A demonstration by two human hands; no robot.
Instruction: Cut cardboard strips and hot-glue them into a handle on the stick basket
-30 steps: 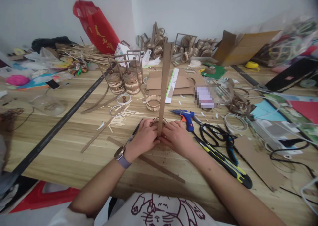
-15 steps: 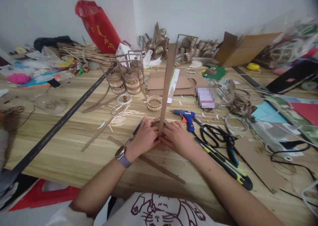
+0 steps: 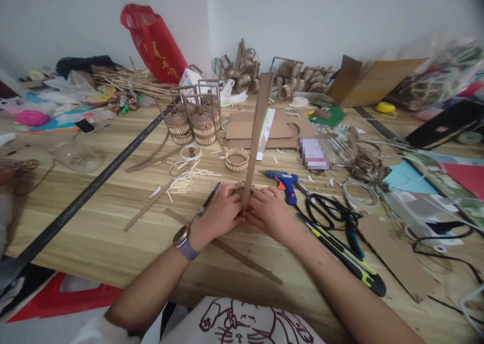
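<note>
Between my two hands is a small round basket [image 3: 242, 186] with a slatted rim; most of it is hidden by my fingers. A long brown cardboard strip [image 3: 257, 132] stands nearly upright at its near side, its lower end at my fingertips. My left hand [image 3: 223, 208] is closed around the basket's left side, with the thumb near the strip's foot. My right hand [image 3: 270, 210] is closed on the other side, its fingers pressing by the strip's lower end. Just beyond, a second slatted ring [image 3: 237, 159] sits on the table.
To the right lie a blue glue gun [image 3: 284, 183], black scissors [image 3: 328, 208] and a yellow-black utility knife [image 3: 348, 261]. Lidded baskets with tall handles [image 3: 204, 127] stand at the back left. Short sticks [image 3: 185, 180] lie scattered left. Part of another person's hand [image 3: 11, 175] shows far left.
The whole view has shifted slightly downward and to the right. Both hands keep nearly the same hold on the basket and the strip.
</note>
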